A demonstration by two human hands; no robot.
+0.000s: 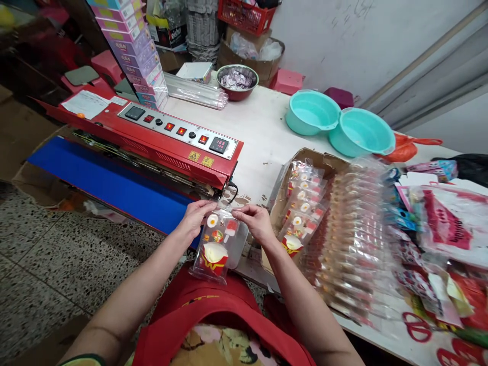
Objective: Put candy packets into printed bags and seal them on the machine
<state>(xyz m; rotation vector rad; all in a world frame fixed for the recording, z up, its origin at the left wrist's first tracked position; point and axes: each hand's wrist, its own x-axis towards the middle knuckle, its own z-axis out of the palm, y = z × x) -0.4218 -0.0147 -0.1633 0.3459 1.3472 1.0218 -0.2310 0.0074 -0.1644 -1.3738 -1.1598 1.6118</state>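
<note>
Between my two hands hangs a clear plastic bag (215, 249) holding small toy food pieces: a fried egg, a red popsicle, a pizza and a red carton of fries. My left hand (198, 218) pinches its upper left corner, and my right hand (256, 221) pinches the upper right corner. The bag's top edge is close to the near right end of a red band sealing machine (179, 147), whose blue conveyor belt (110, 178) runs off to the left. To the right, a cardboard box (280, 195) contains similar bags (303, 213), stacked overlapping.
Many clear packets (354, 234) stand in a long row right of the box. Two turquoise basins (312, 114) sit farther back, with a metal bowl (237, 81) of small sachets. Stacked boxes (133, 56) rise behind the machine. Red scissors (417, 326) lie at the right edge.
</note>
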